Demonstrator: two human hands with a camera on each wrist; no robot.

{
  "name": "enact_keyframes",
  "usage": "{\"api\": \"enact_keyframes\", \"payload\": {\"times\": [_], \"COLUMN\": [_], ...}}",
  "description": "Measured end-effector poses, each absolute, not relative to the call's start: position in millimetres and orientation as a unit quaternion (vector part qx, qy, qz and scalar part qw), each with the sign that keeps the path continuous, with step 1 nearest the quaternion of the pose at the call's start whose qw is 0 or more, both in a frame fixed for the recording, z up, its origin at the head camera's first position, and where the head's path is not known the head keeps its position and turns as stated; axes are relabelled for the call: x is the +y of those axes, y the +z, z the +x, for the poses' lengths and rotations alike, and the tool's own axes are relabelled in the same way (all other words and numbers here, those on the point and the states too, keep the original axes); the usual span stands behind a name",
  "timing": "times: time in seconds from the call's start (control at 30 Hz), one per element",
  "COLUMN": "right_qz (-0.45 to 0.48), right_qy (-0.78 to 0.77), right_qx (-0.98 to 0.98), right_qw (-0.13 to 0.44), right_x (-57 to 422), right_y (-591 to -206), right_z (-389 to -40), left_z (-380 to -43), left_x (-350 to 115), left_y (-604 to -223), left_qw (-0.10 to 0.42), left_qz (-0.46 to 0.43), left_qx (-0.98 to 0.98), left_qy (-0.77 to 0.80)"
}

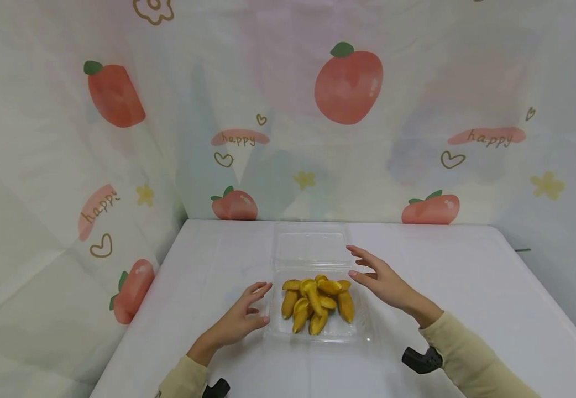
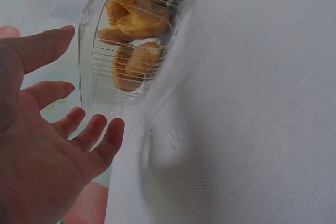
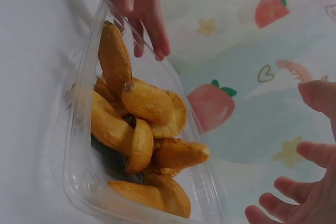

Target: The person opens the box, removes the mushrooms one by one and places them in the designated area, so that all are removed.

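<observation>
A clear plastic clamshell box stands on the table with its lid laid back, away from the person. Several yellow-brown mushrooms lie heaped inside it; their caps and stems show closely in the right wrist view. My left hand is at the box's left side, fingers spread and loosely bent, holding nothing. In the left wrist view its fingertips come close to the box wall; contact is unclear. On the opposite side my right hand hovers near the back right corner, fingers apart and nothing in them.
A white cloth covers the table. Behind it and along the left hangs a curtain printed with red fruit, hearts and flowers. Black curved camera mounts stick out from the wrists, below beige sleeves.
</observation>
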State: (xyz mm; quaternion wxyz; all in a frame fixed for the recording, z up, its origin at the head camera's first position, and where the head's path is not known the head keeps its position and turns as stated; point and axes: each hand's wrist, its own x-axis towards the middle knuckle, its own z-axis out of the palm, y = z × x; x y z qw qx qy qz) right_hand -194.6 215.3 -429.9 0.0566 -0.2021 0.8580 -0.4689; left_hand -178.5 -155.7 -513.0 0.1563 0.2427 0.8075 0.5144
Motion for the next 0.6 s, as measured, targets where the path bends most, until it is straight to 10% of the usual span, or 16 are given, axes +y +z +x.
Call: {"api": "enact_keyframes", "payload": {"times": [0.6], "right_qz": [-0.280], "right_qy": [-0.479], "right_qx": [0.829], "right_qw": [0.065], "right_x": [180.9], "right_y": [-434.3], "right_z": [-176.5], "left_z": [-176.8], "left_x": [-154.1], "left_y": [-509.7], "left_qw": [0.137], "left_qz": [0.286], "left_qx": [0.835], "left_qy": [0.449]}}
